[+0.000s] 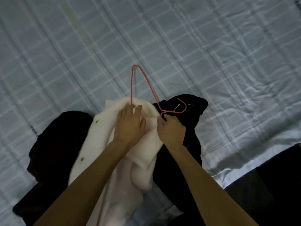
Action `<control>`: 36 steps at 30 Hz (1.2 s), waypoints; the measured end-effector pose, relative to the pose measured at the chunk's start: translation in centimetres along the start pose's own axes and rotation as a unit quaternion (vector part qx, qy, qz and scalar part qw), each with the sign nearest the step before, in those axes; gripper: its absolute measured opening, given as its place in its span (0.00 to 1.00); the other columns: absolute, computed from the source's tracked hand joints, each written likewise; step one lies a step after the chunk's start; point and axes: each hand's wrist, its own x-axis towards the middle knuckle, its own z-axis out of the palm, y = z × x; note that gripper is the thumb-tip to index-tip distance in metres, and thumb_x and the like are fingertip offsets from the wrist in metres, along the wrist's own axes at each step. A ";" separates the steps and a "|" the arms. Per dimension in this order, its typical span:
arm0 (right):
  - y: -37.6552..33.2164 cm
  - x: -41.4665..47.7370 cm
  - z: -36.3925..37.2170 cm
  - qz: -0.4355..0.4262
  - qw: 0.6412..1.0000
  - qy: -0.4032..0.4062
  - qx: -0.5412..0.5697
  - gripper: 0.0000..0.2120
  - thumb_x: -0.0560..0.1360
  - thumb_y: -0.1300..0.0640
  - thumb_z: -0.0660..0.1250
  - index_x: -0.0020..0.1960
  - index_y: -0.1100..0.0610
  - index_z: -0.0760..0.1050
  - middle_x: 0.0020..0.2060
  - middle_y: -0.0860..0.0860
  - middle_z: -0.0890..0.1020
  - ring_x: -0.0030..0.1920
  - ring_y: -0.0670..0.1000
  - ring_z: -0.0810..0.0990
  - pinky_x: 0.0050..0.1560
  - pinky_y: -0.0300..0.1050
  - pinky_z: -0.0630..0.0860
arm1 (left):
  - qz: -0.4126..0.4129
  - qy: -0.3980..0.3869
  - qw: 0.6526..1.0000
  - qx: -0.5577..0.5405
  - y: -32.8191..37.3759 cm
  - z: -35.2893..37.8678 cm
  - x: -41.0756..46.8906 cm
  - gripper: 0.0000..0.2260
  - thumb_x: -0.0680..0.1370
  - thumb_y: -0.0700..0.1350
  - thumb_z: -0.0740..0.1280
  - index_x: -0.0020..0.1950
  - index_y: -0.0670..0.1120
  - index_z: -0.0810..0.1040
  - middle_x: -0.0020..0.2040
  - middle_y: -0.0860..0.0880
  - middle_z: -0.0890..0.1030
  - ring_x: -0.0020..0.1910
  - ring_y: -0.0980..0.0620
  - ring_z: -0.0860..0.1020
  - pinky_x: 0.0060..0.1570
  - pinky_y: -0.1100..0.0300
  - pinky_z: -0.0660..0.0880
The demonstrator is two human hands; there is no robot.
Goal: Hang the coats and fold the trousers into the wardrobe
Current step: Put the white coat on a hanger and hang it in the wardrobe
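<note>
Red wire hanger (131, 85) pinched by right fingers (162, 121); left fingers (138, 110) flat on white coat (101, 141)

A white coat (101, 144) lies over black clothes (61, 144) on a checked blue sheet (211, 54). The left hand (129, 126) rests flat on the coat's collar, fingers spread, beside one arm of a red wire hanger (147, 82). The right hand (171, 131) pinches the hanger at its twisted neck, with the hook lying over the black clothes.
</note>
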 end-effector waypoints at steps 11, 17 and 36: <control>-2.2 2.3 1.6 0.192 0.952 -0.003 0.238 0.21 0.75 0.36 0.60 0.36 0.53 0.75 0.37 0.51 0.79 0.45 0.57 0.79 0.52 0.52 0.72 | -0.003 0.009 0.999 -0.031 -2.8 0.1 -1.7 0.23 0.72 0.47 0.57 0.66 0.39 0.70 0.55 0.38 0.77 0.52 0.38 0.75 0.52 0.48 0.73; -3.9 0.5 0.5 0.172 0.938 0.046 0.296 0.14 0.76 0.48 0.63 0.41 0.56 0.82 0.35 0.50 0.80 0.39 0.50 0.77 0.42 0.43 0.70 | -0.005 0.037 0.998 -0.040 -3.5 -0.6 -4.2 0.20 0.72 0.43 0.64 0.63 0.39 0.72 0.49 0.39 0.76 0.47 0.38 0.75 0.48 0.49 0.72; -7.4 -9.0 -11.3 0.058 0.919 0.091 0.380 0.19 0.76 0.48 0.65 0.31 0.56 0.73 0.26 0.48 0.75 0.28 0.45 0.74 0.34 0.38 0.69 | -0.086 0.108 0.985 -0.099 -2.5 -9.2 -10.8 0.23 0.73 0.49 0.58 0.64 0.39 0.72 0.57 0.36 0.76 0.53 0.36 0.75 0.54 0.45 0.72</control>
